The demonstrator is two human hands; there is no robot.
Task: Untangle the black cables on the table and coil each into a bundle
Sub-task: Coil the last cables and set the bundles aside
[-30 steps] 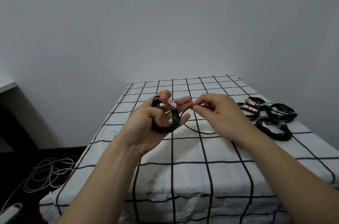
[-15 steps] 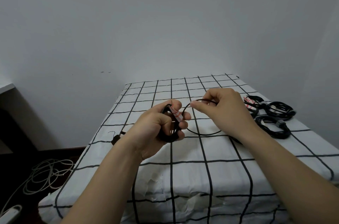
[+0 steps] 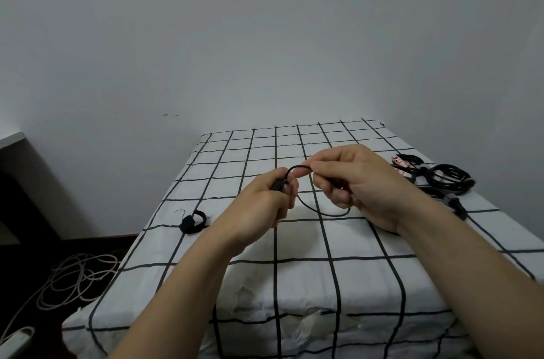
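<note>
Bench (image 3: 338, 244) takes up most of the shot, covered in a white cloth with a black grid. Down on the floor off its left side there's a loose pile of white cord (image 3: 76, 279). Far right of the bench are some black bundles (image 3: 447, 179), already coiled, one with a red-and-white tag. They overlap, so the count's hard to call. Both hands are over the middle of the bench. Left hand (image 3: 262, 199) is fisted round a small coil of thin black cable (image 3: 323, 213), and right hand (image 3: 362, 182) pinches the same cable. A slack loop droops between them toward the cloth. A little black strap (image 3: 192, 222) sits near the left edge.
</note>
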